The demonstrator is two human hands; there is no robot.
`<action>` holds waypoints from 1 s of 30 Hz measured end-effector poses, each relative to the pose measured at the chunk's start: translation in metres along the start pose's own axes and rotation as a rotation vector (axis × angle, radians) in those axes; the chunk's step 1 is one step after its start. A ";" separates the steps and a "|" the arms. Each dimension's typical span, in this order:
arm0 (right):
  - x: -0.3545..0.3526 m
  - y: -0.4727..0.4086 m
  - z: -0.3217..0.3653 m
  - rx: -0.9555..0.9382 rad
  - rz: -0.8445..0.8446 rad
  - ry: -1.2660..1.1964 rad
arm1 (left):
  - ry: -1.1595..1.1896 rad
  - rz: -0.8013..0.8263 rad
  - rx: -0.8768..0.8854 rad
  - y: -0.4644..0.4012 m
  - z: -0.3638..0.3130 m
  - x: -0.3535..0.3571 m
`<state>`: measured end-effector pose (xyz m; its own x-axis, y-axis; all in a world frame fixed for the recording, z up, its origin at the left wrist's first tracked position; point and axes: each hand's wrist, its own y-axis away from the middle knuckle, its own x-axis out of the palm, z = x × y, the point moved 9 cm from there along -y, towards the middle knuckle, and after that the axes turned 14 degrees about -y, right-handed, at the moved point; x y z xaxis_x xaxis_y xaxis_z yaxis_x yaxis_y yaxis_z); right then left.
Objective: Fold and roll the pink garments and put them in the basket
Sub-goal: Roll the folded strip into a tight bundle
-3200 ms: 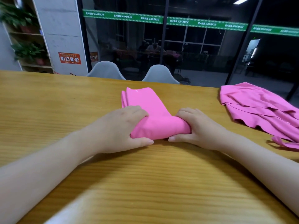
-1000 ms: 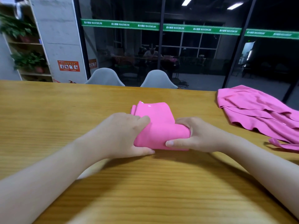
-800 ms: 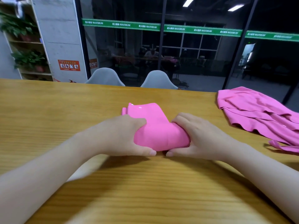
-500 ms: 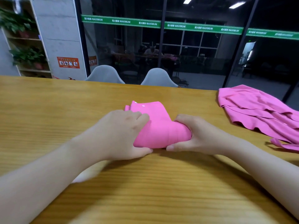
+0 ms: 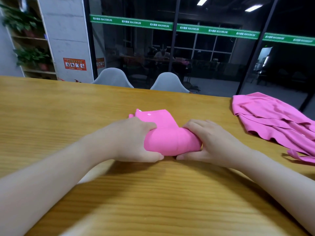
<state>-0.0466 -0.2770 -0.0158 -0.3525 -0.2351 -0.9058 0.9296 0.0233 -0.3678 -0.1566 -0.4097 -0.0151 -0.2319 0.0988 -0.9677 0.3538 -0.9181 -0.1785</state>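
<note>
Pink rolled garment (image 5: 170, 142) on the wooden worktop (image 5: 68, 108).
Left hand (image 5: 134, 140) and right hand (image 5: 211, 142) each grip one end of it.

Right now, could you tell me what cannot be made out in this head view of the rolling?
- Basket: not in the head view at all.
- Loose pink garment: cut off by the right edge.
- Rolled garment: both ends covered by the left hand and right hand, so its tightness is unclear.
- Red notice on the pillar: too small to read.
- Figures behind the glass: dark and blurred.
</note>
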 end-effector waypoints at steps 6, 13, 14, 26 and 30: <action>0.007 -0.003 -0.015 0.196 0.090 -0.511 | -0.316 -0.368 0.135 0.008 -0.017 -0.016; 0.000 0.004 -0.001 0.011 -0.055 -0.033 | 0.230 0.114 -0.045 -0.015 0.017 0.017; 0.000 0.003 0.002 -0.031 -0.056 0.012 | 0.244 0.146 -0.060 -0.015 0.018 0.020; 0.010 -0.008 -0.018 0.195 0.054 -0.590 | 0.059 -0.057 -0.169 -0.011 0.016 0.007; 0.009 0.000 -0.023 0.149 -0.021 -0.326 | 0.183 0.082 -0.192 -0.019 0.027 0.016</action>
<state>-0.0523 -0.2567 -0.0286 -0.3409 -0.5325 -0.7748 0.9366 -0.1212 -0.3289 -0.1910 -0.4011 -0.0222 -0.0342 0.1105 -0.9933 0.5338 -0.8382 -0.1116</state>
